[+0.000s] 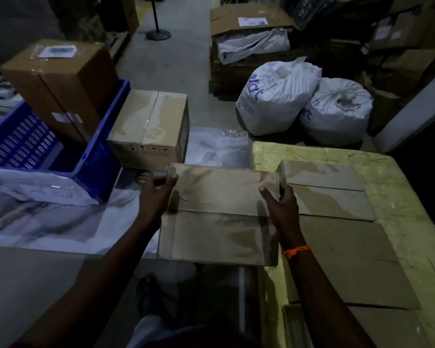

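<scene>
A flattened brown cardboard box (pixel 219 212) is held in front of me, above the floor. My left hand (pixel 156 194) grips its left edge, thumb on top near the upper corner. My right hand (pixel 279 204) grips its right edge, thumb on the front face; an orange thread circles that wrist. More flat cardboard pieces (pixel 337 222) lie stacked on a yellow-wrapped surface (pixel 387 177) at the right, just beside the held box.
A blue plastic crate (pixel 96 151) holding a tall taped carton (pixel 60 79) stands at the left. A sealed carton (pixel 151 129) sits beside it on the floor. Two white sacks (pixel 299 101) lie behind. A white sheet (pixel 48 222) covers the floor at left. Stacked boxes fill the back.
</scene>
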A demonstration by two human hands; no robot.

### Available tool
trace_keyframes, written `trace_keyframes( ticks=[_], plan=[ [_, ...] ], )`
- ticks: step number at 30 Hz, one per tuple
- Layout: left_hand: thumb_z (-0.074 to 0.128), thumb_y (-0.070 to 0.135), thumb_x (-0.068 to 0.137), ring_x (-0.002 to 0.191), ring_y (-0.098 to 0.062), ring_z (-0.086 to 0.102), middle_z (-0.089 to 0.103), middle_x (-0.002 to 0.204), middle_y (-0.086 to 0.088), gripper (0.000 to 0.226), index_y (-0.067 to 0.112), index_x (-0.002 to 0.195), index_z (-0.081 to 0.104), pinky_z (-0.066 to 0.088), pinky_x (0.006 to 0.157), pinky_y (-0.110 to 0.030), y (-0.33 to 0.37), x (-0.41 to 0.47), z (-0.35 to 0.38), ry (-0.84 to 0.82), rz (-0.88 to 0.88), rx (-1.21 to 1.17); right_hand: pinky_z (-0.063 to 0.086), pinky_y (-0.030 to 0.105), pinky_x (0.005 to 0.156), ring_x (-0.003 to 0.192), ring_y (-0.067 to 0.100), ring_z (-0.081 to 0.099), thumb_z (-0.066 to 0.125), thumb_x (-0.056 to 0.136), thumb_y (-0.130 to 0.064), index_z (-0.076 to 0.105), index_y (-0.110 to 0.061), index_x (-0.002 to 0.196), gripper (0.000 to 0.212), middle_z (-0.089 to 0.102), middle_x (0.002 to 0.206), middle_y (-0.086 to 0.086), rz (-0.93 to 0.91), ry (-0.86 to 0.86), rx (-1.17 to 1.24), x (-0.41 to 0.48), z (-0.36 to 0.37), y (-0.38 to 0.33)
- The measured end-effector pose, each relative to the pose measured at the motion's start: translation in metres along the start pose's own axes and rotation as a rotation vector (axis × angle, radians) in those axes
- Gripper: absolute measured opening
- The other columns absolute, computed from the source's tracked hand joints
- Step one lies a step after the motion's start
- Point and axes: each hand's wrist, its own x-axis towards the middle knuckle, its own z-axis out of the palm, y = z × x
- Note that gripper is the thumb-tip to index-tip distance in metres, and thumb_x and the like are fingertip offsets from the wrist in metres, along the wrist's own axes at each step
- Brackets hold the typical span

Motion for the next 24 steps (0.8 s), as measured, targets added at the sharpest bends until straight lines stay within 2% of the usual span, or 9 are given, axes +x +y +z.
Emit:
trace_keyframes(
  ticks=[2,4,7,10,13,15,17,19,24],
  plan=[
    [0.066,0.065,0.088,0.076,-0.024,0.066,0.070,0.085,-0.008,0.064,0.001,0.092,0.067,0.051,0.070,-0.038,0.009,-0.008,0.000,0.016,0.040,-0.118,0.055,0.041,0.094,0.109,0.019,0.065,0.079,0.088,-0.043,0.061,-0.018,0.129,0.051,0.068,0.117,-0.003,-0.015,0.040,0.058,-0.006,-0.003,-0.010],
    [0.064,0.070,0.086,0.086,-0.025,0.067,0.070,0.091,-0.010,0.065,0.005,0.091,0.064,0.057,0.082,-0.047,0.017,-0.015,-0.003,0.087,0.008,-0.192,0.053,0.038,0.093,0.113,0.017,0.063,0.077,0.089,-0.046,0.063,-0.021,0.125,0.045,0.067,0.121,-0.004,-0.035,0.067,0.114,-0.011,-0.006,-0.015],
    [0.060,0.077,0.083,0.102,-0.025,0.068,0.072,0.099,-0.008,0.065,0.013,0.092,0.067,0.055,0.096,-0.056,0.018,-0.028,-0.008,0.122,0.005,-0.218,0.052,0.031,0.088,0.115,0.019,0.063,0.071,0.094,-0.045,0.064,-0.015,0.125,0.043,0.068,0.121,0.002,-0.018,0.077,0.207,-0.020,-0.009,-0.013],
    [0.059,0.083,0.079,0.097,-0.020,0.069,0.072,0.097,-0.004,0.072,0.014,0.098,0.068,0.056,0.095,-0.056,0.005,-0.044,-0.012,0.158,-0.016,-0.168,0.051,0.023,0.081,0.111,0.016,0.064,0.069,0.089,-0.053,0.062,-0.014,0.129,0.057,0.068,0.121,0.003,-0.009,0.088,0.235,-0.035,-0.008,-0.007],
    [0.066,0.073,0.083,0.096,-0.023,0.068,0.071,0.099,-0.005,0.061,0.015,0.100,0.066,0.057,0.092,-0.054,-0.015,-0.059,-0.015,0.207,-0.026,-0.099,0.051,0.013,0.074,0.104,0.007,0.065,0.073,0.089,-0.047,0.065,-0.020,0.121,0.043,0.069,0.113,-0.006,-0.017,0.080,0.230,-0.046,-0.008,0.002],
    [0.070,0.061,0.087,0.096,-0.024,0.069,0.070,0.100,-0.004,0.047,0.016,0.101,0.065,0.058,0.090,-0.050,-0.026,-0.066,-0.016,0.221,-0.045,-0.090,0.053,0.016,0.075,0.105,0.008,0.066,0.076,0.091,-0.042,0.065,-0.019,0.123,0.041,0.069,0.116,-0.002,-0.013,0.074,0.219,-0.050,-0.008,0.011],
    [0.073,0.056,0.087,0.094,-0.028,0.070,0.070,0.100,-0.007,0.049,0.011,0.103,0.064,0.059,0.085,-0.047,-0.036,-0.071,-0.018,0.221,-0.055,-0.083,0.055,0.018,0.074,0.105,0.012,0.068,0.078,0.092,-0.035,0.065,-0.015,0.126,0.041,0.070,0.118,0.002,-0.003,0.078,0.211,-0.053,-0.008,0.021],
    [0.074,0.059,0.086,0.094,-0.029,0.069,0.069,0.100,-0.007,0.051,0.012,0.103,0.064,0.059,0.086,-0.051,-0.044,-0.074,-0.022,0.229,-0.047,-0.043,0.056,0.019,0.074,0.105,0.015,0.069,0.077,0.092,-0.029,0.065,-0.013,0.125,0.038,0.071,0.115,0.002,0.006,0.087,0.213,-0.057,-0.008,0.030],
    [0.069,0.073,0.078,0.101,-0.023,0.068,0.068,0.108,0.000,0.061,0.020,0.107,0.063,0.057,0.091,-0.055,-0.050,-0.074,-0.026,0.210,-0.017,-0.001,0.058,0.037,0.087,0.112,0.023,0.067,0.076,0.093,-0.034,0.062,-0.015,0.125,0.040,0.068,0.120,0.005,0.013,0.066,0.177,-0.058,-0.006,0.040]
  ],
)
